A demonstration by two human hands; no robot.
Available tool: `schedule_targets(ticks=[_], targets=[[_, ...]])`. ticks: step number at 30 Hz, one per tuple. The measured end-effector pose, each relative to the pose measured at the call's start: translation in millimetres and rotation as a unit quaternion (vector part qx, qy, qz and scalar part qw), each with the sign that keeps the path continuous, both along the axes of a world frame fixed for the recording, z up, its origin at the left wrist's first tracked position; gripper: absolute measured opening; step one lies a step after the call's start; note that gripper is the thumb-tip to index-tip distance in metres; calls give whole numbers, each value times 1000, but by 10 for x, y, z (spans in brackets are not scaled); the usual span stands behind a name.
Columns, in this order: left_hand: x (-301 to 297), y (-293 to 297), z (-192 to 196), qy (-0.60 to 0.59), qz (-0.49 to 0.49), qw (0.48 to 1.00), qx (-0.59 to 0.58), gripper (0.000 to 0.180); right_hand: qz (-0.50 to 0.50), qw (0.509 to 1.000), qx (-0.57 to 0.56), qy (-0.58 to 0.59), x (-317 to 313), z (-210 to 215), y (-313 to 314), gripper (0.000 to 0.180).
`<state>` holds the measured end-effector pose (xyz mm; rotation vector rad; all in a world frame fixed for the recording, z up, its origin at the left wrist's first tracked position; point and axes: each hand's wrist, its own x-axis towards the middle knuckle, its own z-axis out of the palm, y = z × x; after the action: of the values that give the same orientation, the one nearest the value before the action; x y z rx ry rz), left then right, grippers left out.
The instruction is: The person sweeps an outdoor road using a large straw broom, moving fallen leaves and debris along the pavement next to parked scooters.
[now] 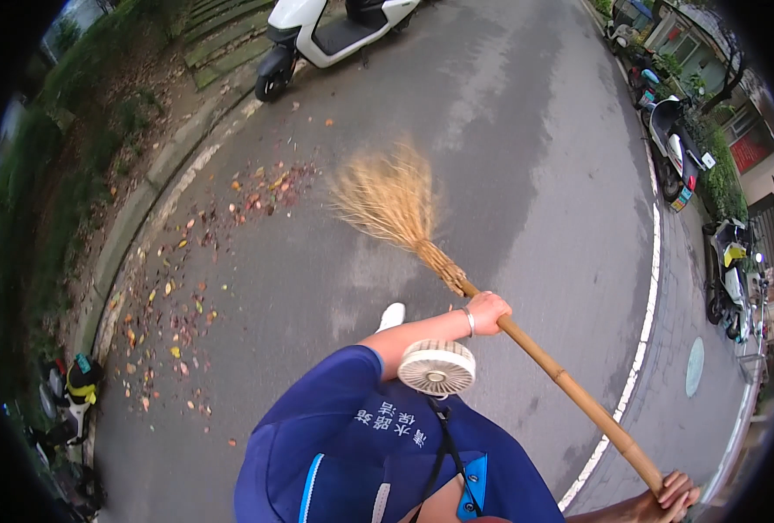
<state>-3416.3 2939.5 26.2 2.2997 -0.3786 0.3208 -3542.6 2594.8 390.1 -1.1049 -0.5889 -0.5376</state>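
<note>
A straw broom with a long bamboo handle slants across the road in front of me. Its bristles are blurred and fan out on or just above the asphalt. My left hand, with a bracelet at the wrist, is wrapped round the handle close to the bristle binding. At the lower right, my right hand grips the handle's upper end. Left of the bristles, fallen leaves in red, yellow and brown lie scattered along the kerb. A small white round fan hangs at my chest over my blue top.
A white scooter stands at the far left by the kerb. More scooters line the right side, among them a white one and a dark one. Another scooter is at the lower left. A white line edges the road.
</note>
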Motion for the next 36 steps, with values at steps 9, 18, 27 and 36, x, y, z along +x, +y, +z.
schedule_targets(ticks=[9,18,27,36], targets=[[-204,2238,-1448,201,80,973,78,14,-99,971,23,217,1895,-1463,2104,11],[354,3435,-592,187,168,960,126,20,89,945,90,303,3082,-1560,2421,13],[3158,3834,-188,22,37,998,45,13,-95,991,41,89,3043,-402,3837,15],[2325,6103,-1391,194,190,962,43,12,45,983,-48,170,4359,-1328,6200,13]])
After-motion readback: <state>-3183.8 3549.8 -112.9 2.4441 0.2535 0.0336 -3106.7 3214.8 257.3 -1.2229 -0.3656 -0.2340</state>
